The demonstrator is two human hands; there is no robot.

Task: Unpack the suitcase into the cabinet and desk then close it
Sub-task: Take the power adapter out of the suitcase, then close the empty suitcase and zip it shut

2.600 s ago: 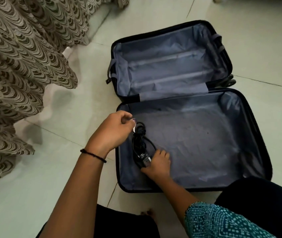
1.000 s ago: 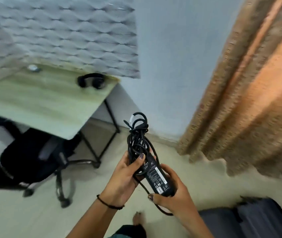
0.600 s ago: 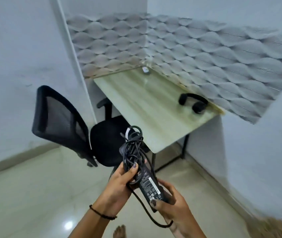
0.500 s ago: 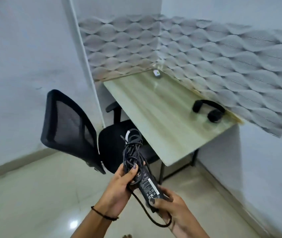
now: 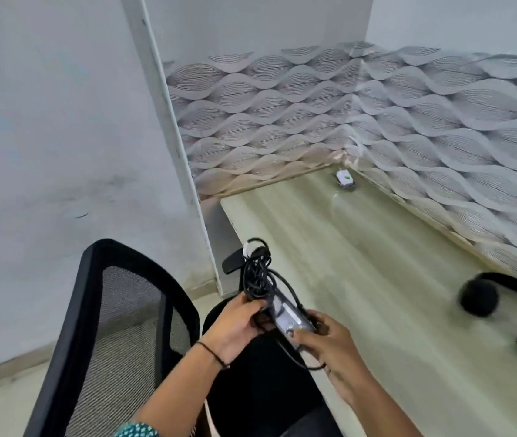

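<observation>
Nearer now, pale desk [image 5: 361,263] below patterned wall [image 5: 282,105] holds, seemingly, headphones [image 5: 477,298].

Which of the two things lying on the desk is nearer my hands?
The black headphones, on the right side of the desk; the small white device sits far back in the corner.

The label on your adapter [image 5: 287,316] is a blur, unreadable. The headphones [image 5: 479,297] smear off the right edge, and the white gadget [image 5: 344,177] is too small to name.

Black power adapter [image 5: 288,316] (cable [image 5: 258,275] bundled) held at pale desk's [image 5: 376,279] edge.
</observation>
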